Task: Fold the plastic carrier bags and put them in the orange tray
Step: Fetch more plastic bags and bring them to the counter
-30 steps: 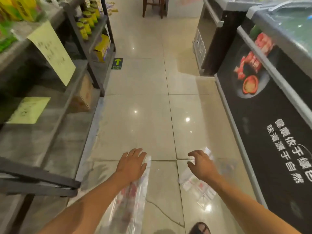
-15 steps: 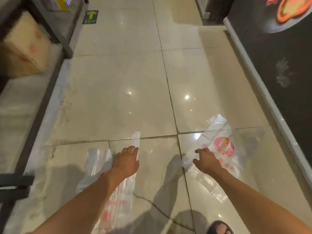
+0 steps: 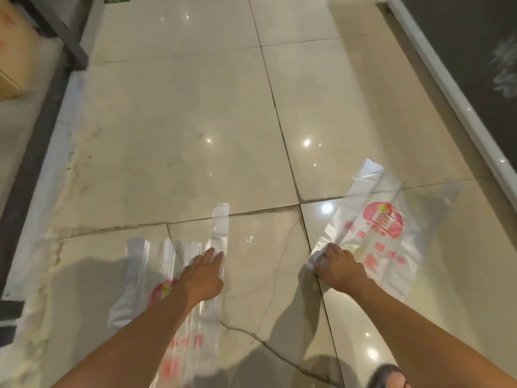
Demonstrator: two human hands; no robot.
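Note:
Two clear plastic carrier bags with red print lie flat on the tiled floor. The left bag stretches toward me with its handles pointing away. My left hand rests flat on it with straight fingers, near the right handle. The right bag lies spread at an angle. My right hand grips its bunched left edge, fingers curled around the crumpled plastic. No orange tray is in view.
A dark metal shelf frame and a cardboard box stand at the left. A black freezer cabinet with a pale trim runs along the right. A crack crosses the floor tile near me. My foot shows at the bottom.
The view has tilted further down toward the floor. My right hand has closed on the right bag's edge, bunching it. My left hand stays pressed flat on the left bag.

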